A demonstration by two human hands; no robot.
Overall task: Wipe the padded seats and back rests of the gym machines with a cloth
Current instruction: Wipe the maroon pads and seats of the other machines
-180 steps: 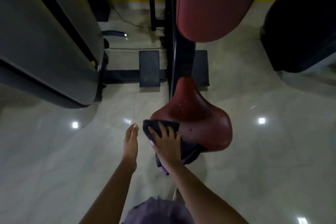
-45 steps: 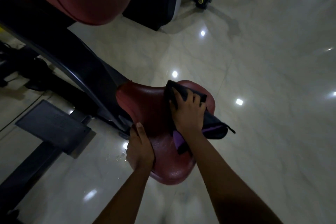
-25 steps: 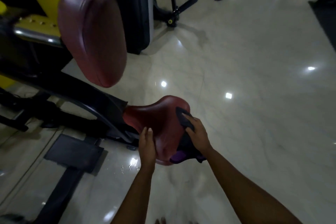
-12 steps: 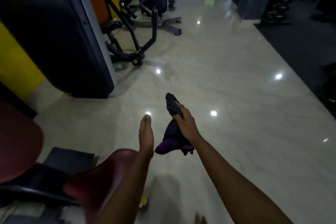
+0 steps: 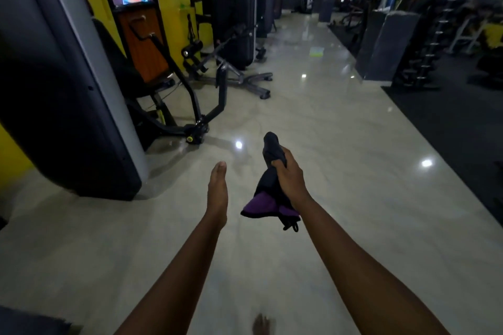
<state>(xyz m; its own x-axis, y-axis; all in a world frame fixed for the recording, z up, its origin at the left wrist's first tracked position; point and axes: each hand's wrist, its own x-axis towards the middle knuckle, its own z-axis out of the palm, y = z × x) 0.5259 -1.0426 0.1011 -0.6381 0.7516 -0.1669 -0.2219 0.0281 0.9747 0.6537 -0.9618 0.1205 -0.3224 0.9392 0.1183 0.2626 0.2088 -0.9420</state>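
My right hand [image 5: 288, 179] grips a dark cloth [image 5: 269, 193] with a purple inner side, bunched, one end sticking up past my fingers and the other hanging below my wrist. My left hand [image 5: 217, 193] is held out edge-on beside it, fingers straight and together, holding nothing. Both hands hover over the pale glossy floor [image 5: 313, 128]. A gym machine with a dark padded seat and back rest [image 5: 128, 73] stands ahead on the left. The red padded seat is out of view.
A large black and grey machine housing [image 5: 62, 95] stands close on my left. More machines [image 5: 234, 8] line the yellow wall. A black frame base [image 5: 196, 128] juts onto the floor ahead. Dark mats and a dumbbell rack [image 5: 435, 43] lie to the right. My bare foot [image 5: 261, 326] shows below.
My view has swung up from the red seat to the gym aisle. My right hand lifted the cloth off the seat and my left hand let go of its edge.
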